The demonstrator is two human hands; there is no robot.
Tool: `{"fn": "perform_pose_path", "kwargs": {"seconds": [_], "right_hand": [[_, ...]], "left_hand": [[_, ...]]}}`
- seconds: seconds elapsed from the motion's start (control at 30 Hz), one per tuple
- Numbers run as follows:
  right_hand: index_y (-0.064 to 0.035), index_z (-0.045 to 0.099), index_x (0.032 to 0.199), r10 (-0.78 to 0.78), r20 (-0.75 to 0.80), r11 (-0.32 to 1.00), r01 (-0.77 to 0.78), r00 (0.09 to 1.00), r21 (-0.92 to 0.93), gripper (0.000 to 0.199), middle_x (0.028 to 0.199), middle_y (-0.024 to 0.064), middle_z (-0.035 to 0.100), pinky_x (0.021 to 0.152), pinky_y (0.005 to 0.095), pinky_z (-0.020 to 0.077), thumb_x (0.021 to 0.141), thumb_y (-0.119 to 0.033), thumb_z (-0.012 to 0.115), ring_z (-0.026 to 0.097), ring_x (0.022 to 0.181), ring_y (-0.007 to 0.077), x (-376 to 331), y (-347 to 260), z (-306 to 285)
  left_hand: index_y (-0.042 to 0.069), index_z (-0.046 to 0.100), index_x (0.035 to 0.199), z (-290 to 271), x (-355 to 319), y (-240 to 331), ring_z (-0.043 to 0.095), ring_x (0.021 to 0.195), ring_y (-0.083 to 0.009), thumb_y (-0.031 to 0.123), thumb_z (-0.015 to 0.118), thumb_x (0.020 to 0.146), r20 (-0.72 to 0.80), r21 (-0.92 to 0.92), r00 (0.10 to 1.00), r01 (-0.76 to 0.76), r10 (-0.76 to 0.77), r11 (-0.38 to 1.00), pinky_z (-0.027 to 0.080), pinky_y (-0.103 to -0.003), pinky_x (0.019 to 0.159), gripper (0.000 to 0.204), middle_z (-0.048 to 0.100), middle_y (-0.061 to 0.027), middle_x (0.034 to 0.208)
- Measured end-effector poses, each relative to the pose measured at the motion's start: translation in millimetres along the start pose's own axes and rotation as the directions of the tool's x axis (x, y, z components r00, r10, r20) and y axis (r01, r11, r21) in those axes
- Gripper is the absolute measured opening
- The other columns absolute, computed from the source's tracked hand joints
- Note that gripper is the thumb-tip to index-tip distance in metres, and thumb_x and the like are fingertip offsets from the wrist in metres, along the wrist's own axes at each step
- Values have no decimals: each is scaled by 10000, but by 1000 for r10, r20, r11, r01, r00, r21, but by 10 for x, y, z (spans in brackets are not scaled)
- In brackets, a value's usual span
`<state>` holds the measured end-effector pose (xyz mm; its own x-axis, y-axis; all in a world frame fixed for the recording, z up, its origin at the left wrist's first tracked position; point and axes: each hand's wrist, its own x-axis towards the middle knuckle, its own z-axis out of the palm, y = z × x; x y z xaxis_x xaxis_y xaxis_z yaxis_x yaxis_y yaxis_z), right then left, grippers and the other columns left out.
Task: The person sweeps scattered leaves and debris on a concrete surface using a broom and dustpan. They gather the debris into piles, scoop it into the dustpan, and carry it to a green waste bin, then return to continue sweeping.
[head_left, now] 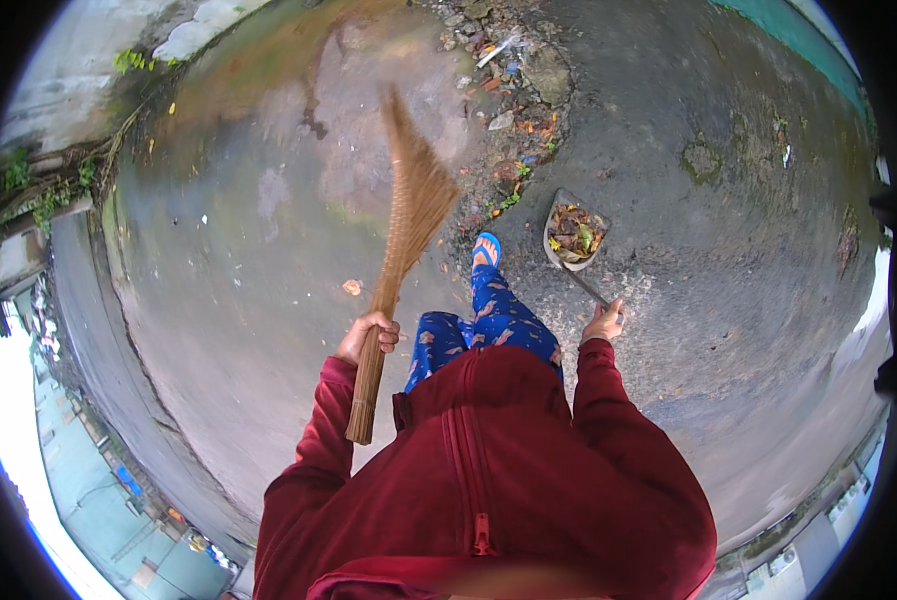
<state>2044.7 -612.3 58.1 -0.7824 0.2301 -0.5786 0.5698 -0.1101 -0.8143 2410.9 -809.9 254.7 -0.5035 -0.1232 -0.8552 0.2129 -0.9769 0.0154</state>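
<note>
My left hand [368, 336] is wrapped round the handle of a brown straw broom [399, 220]. The bristles fan out ahead of me and to the right, and the bound handle end points back beside my body. With fingers closed, my right hand [604, 321] grips the long thin handle of a dustpan [554, 250]. Dry brown and yellow leaves [576, 232] lie in its pan, which is close to the ground ahead of my right hand. The broom and the dustpan are apart.
A strip of rubble and litter [519, 110] runs across the wet concrete ground [269, 240] ahead. My foot in a blue flip-flop [486, 250] stands near its close end. A low wall with green plants [49, 205] edges the left side. One dry leaf [352, 287] lies near the broom.
</note>
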Motion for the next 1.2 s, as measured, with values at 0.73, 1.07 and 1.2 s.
{"fn": "perform_pose_path", "kwargs": {"seconds": [0.73,1.07,1.2], "right_hand": [[-69,264,1224,382,61,744,-268,922,-612,525,1101,214,432,762,352,436,785,-201,522,499,937,269,-1202,-107,-1023],[14,412,1044,801,494,596,-541,340,-593,369,740,119,554,476,258,452,780,-208,542,552,580,187,-2691,62,646],[-1,437,834,684,382,650,-281,622,-706,210,545,42,450,311,226,309,670,-61,554,424,374,121,-2354,399,1047]], "left_hand": [[-4,313,1114,557,2193,552,494,494,-135,36,497,658,49,437,998,17,-43,899,444,-270,430,494,468,-65,630],[227,-27,1308,738,2229,148,476,414,-168,-22,489,650,275,433,950,-261,150,863,415,-298,364,872,469,-78,558],[191,-32,1317,529,2548,152,530,652,-196,118,494,705,141,554,990,-79,0,828,470,-338,525,810,496,-125,800]]}}
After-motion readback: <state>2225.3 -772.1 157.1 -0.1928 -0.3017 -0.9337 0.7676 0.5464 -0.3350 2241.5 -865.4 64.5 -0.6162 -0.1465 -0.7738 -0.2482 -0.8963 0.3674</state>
